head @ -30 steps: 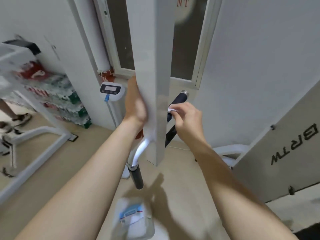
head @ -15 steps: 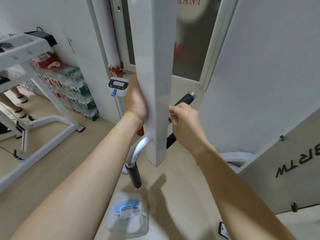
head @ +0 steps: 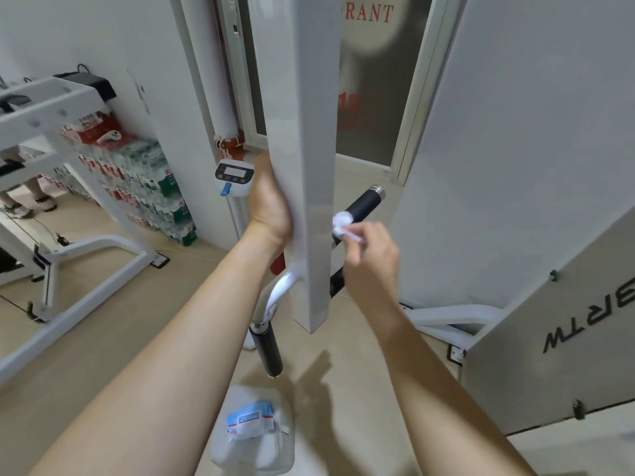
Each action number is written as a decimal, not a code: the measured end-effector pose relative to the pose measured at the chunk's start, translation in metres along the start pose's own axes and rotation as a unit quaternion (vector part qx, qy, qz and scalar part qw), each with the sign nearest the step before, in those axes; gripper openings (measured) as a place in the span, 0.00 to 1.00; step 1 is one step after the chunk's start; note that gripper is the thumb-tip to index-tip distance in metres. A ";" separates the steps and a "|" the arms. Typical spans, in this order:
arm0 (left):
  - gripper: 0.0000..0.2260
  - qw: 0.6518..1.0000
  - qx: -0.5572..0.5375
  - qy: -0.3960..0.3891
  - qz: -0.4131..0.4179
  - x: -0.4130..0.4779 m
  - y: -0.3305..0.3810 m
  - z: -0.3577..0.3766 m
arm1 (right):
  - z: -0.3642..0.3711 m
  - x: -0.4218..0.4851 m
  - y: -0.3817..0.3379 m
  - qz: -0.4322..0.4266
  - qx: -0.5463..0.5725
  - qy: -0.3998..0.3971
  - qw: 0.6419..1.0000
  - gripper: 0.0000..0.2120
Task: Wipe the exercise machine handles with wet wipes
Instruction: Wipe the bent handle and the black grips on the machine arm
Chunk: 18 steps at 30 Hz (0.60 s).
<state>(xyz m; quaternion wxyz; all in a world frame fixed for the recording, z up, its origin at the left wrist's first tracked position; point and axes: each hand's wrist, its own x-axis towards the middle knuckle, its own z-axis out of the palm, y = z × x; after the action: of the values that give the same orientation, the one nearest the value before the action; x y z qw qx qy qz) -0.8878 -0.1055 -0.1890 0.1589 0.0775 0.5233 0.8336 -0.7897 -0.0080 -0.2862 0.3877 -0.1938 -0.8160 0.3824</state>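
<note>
The fingertips of your right hand (head: 372, 259) are closed together on a bunched white wet wipe (head: 343, 222), pinching it against the inner end of the far handle grip (head: 363, 205), a black foam sleeve with a metal cap at its outer tip. The wipe touches the grip just beside the right edge of the white upright post (head: 302, 166).

The palm of your left hand (head: 269, 204) lies flat against the post's left edge. Its fingers are hidden behind the post, so I cannot tell whether they curl round it.

Below the post's bottom corner, a curved chrome bar leads down to the near handle grip (head: 270, 352), also black foam, with nothing touching it.

On the floor under your forearms, a pack of wet wipes (head: 250, 419) rests on a pale plastic container (head: 256, 456).

Judging by this, wiping is mid-way on the far grip: the stretch toward its cap looks uncovered. Nothing shows whether the near grip has been cleaned.
</note>
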 end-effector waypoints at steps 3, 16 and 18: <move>0.28 1.000 0.023 0.005 0.001 -0.008 0.005 -0.002 | -0.006 0.036 0.016 0.121 0.008 0.060 0.991 0.05; 0.08 0.909 0.350 0.089 0.207 -0.146 -0.050 -0.077 | -0.059 -0.111 -0.036 0.200 0.182 -0.028 0.962 0.03; 0.12 0.931 0.325 -0.034 0.160 -0.193 -0.056 -0.079 | -0.082 -0.153 -0.058 0.199 0.270 -0.037 0.941 0.03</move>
<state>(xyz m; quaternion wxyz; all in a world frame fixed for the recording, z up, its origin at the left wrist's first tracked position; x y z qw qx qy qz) -0.7198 -0.2173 -0.2668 0.0069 0.2357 0.7407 0.6291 -0.6312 -0.0994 -0.2818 0.3111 -0.2255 -0.6406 0.6648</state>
